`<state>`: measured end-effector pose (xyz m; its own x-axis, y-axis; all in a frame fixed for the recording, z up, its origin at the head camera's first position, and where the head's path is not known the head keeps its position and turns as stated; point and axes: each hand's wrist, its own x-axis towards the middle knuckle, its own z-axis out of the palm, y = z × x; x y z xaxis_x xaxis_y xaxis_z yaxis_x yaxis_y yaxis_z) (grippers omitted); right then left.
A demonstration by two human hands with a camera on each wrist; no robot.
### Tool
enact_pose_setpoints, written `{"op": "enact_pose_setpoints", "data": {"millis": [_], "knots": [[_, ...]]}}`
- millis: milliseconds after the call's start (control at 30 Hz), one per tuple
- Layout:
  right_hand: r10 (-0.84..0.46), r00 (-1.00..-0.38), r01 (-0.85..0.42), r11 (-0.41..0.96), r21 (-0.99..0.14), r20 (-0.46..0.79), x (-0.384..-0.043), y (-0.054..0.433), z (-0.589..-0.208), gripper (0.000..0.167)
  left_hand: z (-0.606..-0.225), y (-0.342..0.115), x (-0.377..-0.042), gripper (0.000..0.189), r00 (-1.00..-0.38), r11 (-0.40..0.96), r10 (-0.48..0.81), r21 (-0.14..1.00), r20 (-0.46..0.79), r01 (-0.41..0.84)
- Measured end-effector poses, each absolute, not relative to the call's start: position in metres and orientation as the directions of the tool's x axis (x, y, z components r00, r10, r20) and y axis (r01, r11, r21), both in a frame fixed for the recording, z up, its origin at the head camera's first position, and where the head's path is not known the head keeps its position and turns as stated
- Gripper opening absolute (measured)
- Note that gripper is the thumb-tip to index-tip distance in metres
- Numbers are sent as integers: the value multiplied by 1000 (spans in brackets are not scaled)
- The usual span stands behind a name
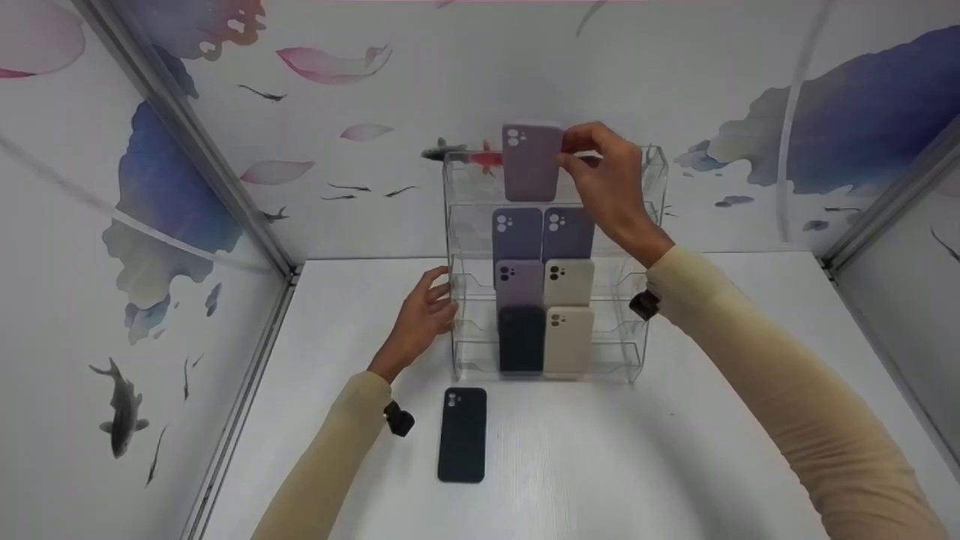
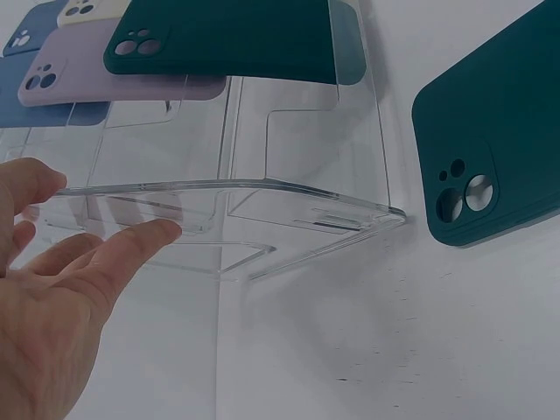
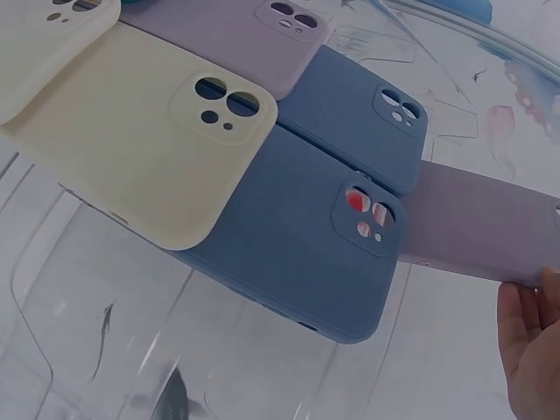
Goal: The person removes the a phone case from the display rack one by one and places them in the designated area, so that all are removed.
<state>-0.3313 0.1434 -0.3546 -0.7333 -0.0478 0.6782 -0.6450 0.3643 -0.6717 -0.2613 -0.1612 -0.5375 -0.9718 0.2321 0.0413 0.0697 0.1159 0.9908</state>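
Observation:
My right hand point(image 1: 611, 176) pinches a mauve phone case point(image 1: 531, 163) by its right edge, at the top tier of a clear acrylic display rack point(image 1: 619, 356). The case stands upright, its camera cutouts at upper left. In the right wrist view, the fingers point(image 3: 521, 328) hold that case's edge beyond two blue cases. My left hand point(image 1: 427, 319) holds the rack's left side; in the left wrist view thumb and fingers lie at the clear side panel point(image 2: 262, 185). On the tiers below stand blue cases point(image 1: 517, 232), a lilac case point(image 1: 520, 283), cream cases point(image 1: 568, 341) and a dark green case point(image 1: 521, 341).
Another dark green phone case point(image 1: 462, 435) lies on the white table point(image 1: 585, 457) in front of the rack's left corner. Behind the rack rises a white wall point(image 1: 487, 67) printed with fish and petals. Side panels point(image 1: 67, 262) flank the table.

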Motion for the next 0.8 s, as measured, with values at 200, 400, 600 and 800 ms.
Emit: {"op": "enact_pose_setpoints", "data": {"millis": [200, 400, 600, 800], "knots": [[-18, -708, -669, 335, -663, 706, -326, 146, -346, 18, -538, -162, -260, 66, -970, 120, 236, 990, 50, 81], [-8, -676, -703, 308, -641, 737, -320, 152, -342, 16, -539, -162, -261, 65, -968, 120, 241, 988, 64, 95], [-6, -683, -703, 276, -655, 730, -309, 157, -339, 18, -541, -161, -262, 67, -969, 112, 240, 989, 64, 93], [-24, -668, -724, 255, -641, 744, -301, 165, -345, 19, -539, -161, -261, 65, -972, 128, 228, 987, 61, 92]]}}
